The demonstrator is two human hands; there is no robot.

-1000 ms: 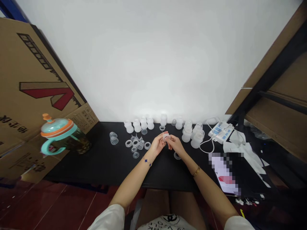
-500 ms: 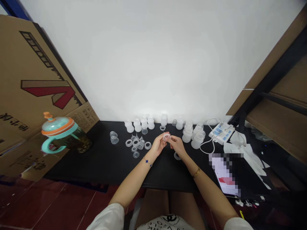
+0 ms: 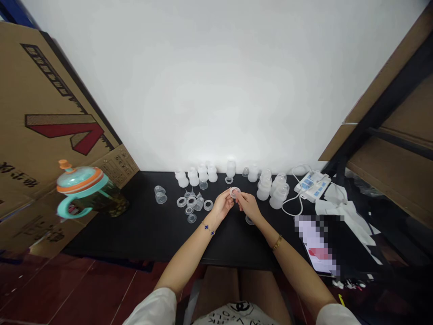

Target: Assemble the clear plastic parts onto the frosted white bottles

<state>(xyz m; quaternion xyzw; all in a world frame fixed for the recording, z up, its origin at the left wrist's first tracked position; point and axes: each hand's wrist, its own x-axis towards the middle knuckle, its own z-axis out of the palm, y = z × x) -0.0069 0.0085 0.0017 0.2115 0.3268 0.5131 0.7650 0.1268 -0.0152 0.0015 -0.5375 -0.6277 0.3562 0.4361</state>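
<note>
From where I'm watching, the far left holds a cardboard box leaning up the frame, with a teal-and-orange lidded sippy mug in front of it, at the left end of the black surface. Moving right, I see a pair of clear plastic cups, then a loose cluster of clear rings and small funnel-shaped pieces, with a row of frosted bottles along the wall behind. At centre, the left hand and right hand meet, their fingers closed from both sides on a clear ring, held just above the surface. Another ring lies just below the right hand. Farther right are more frosted bottles, a white corded device, a white cloth, and a pixelated tablet.
</note>
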